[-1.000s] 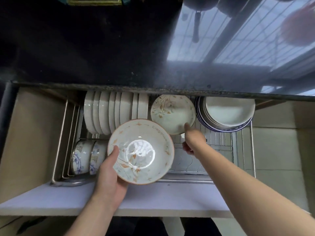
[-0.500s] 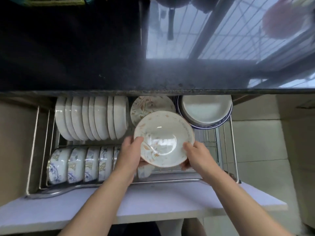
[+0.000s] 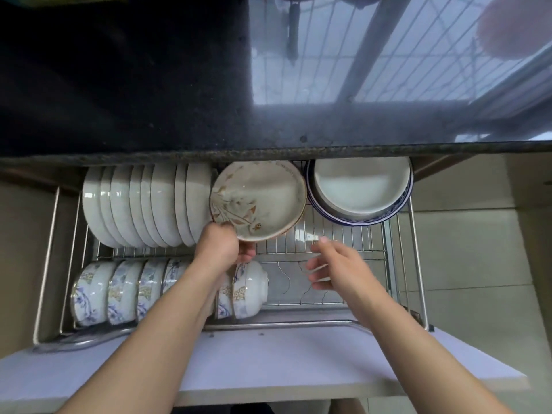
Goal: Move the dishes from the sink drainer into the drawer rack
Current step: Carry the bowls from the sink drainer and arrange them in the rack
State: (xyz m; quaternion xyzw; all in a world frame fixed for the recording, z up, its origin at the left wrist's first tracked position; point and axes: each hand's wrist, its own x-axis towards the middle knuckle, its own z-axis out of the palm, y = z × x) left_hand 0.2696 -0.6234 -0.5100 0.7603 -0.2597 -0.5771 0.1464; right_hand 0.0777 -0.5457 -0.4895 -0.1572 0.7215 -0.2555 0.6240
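A leaf-patterned bowl (image 3: 260, 201) leans in the back row of the wire drawer rack (image 3: 343, 243), on top of a matching one behind it. My left hand (image 3: 222, 246) holds its lower left rim, fingers curled under the edge. My right hand (image 3: 334, 264) hovers over the bare rack floor to the right, fingers spread and holding nothing; it looks blurred. White plates (image 3: 146, 204) stand on edge at the left of the back row. Blue-rimmed stacked bowls (image 3: 361, 189) sit at the back right.
A row of blue-and-gold patterned bowls (image 3: 119, 291) lies on its side along the rack's front left. The dark stone countertop edge (image 3: 268, 150) overhangs the rack's back. The white drawer front (image 3: 268, 363) runs below my forearms.
The leaf bowl went from both hands above the rack's middle to the back row, leaning on its twin. My right hand came off it and drew back to the right.
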